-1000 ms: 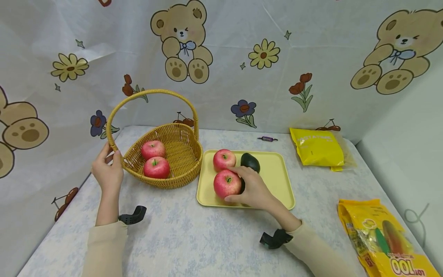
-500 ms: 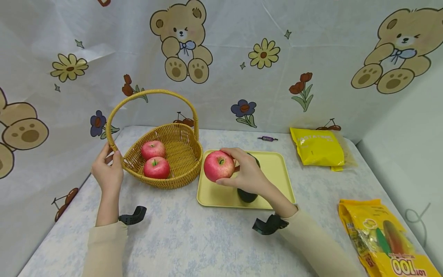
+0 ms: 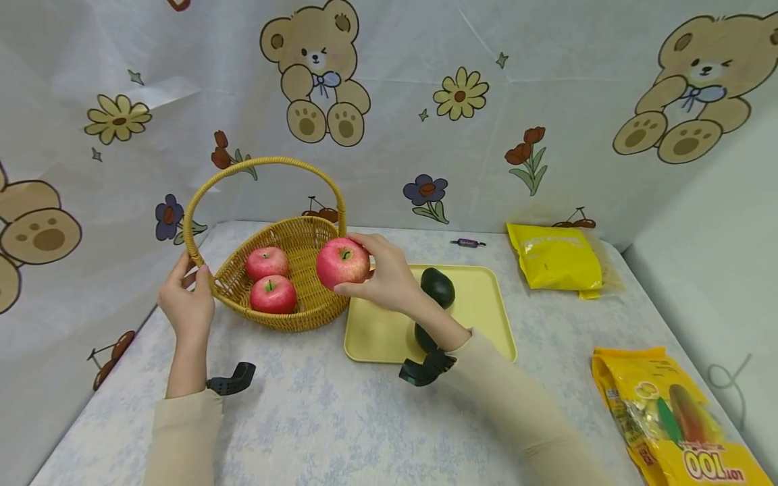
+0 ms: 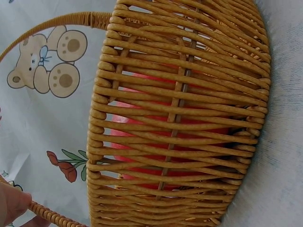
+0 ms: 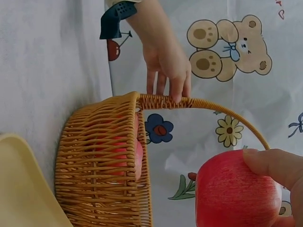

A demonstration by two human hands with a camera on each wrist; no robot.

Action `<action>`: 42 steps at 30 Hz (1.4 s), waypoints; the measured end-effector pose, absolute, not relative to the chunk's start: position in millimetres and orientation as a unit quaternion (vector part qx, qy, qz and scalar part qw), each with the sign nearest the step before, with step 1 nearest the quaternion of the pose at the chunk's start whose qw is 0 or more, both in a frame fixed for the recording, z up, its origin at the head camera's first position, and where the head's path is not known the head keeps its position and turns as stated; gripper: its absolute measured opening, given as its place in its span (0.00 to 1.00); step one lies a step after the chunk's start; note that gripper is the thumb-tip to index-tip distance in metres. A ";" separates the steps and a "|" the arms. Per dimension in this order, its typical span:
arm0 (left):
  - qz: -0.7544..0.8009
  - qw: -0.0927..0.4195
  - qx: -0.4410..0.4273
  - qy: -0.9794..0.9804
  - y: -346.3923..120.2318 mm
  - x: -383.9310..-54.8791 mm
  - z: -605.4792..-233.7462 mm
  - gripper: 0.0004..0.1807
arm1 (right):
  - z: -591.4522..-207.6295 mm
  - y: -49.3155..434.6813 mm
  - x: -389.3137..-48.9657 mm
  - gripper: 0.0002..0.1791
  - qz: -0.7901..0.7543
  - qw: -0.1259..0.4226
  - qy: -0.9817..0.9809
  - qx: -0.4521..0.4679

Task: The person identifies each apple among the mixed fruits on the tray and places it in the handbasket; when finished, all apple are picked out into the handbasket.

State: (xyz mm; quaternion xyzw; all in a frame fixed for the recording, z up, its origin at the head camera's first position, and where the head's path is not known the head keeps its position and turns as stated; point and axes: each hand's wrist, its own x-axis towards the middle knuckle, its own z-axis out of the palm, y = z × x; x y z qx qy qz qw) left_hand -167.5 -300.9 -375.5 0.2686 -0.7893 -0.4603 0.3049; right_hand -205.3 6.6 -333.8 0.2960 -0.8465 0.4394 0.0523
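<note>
My left hand holds the wicker basket at the left foot of its arched handle, thumb and fingers around it. Inside the basket sit two red apples, one farther back and one nearer. My right hand grips another red apple between thumb and fingers, raised at the basket's right rim. In the right wrist view this apple is apart from the basket. On the yellow tray lie two dark green avocados, the nearer partly covered by my right forearm.
Behind the tray lies a small purple-wrapped item. A yellow packet lies at the back right, and a yellow-orange bag at the front right. A bear-printed sheet hangs behind the table.
My right hand has lifted the apple off the tray and carried it left to the basket's right rim. My left hand keeps its hold on the handle.
</note>
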 end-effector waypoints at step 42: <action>-0.467 0.300 0.266 -0.788 -301.4 -165.9 -375.0 0.24 | -391.8 -109.8 -263.9 0.42 0.329 -0.027 -0.932 0.146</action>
